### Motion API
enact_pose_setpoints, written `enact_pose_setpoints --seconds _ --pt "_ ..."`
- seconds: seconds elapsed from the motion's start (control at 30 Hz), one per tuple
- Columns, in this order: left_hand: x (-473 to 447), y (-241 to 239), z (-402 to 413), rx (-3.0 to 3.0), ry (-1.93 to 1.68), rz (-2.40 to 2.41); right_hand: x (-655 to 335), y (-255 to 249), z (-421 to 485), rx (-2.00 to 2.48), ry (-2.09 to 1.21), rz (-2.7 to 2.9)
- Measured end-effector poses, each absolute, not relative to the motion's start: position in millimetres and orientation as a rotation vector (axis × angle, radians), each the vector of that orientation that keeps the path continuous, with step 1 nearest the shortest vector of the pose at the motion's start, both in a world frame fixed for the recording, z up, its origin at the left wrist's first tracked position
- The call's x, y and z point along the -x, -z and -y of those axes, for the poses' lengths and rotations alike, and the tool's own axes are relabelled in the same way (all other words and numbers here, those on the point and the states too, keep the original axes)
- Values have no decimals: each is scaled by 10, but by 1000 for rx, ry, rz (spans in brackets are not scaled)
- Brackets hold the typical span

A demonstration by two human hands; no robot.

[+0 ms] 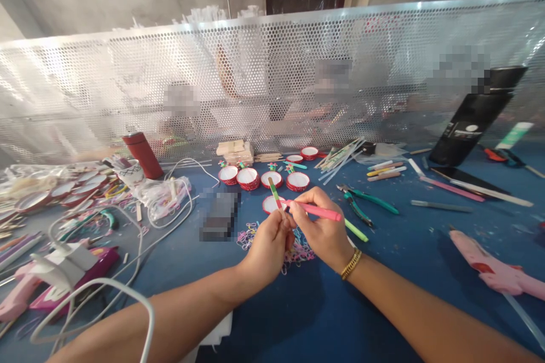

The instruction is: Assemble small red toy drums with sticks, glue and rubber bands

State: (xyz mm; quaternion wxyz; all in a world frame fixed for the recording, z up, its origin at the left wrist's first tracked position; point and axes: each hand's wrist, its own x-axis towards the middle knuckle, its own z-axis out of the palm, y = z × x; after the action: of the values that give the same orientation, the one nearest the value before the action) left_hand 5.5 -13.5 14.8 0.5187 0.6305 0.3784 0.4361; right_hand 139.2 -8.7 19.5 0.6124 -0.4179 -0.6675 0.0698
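Above the blue surface [261, 320], left hand [267, 244] pinches the flat green-and-red wooden stick [275, 194], pointing to the far edge, while right hand [326, 228] pinches the pink marker [317, 211] crosswise from its right, perhaps touching.

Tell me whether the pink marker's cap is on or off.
Off, it appears: the pink marker in the right hand has its narrow tip at the striped stick.

Stick [275, 194] matt wood; marker [320, 211] smooth plastic.
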Motion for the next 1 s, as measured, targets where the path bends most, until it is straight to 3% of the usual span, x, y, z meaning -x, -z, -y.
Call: enact_pose_setpoints --seconds 1.0 --pt "-52 -179 116 -1448 -1056 -858 -1463 -225 63 978 -136 1518"
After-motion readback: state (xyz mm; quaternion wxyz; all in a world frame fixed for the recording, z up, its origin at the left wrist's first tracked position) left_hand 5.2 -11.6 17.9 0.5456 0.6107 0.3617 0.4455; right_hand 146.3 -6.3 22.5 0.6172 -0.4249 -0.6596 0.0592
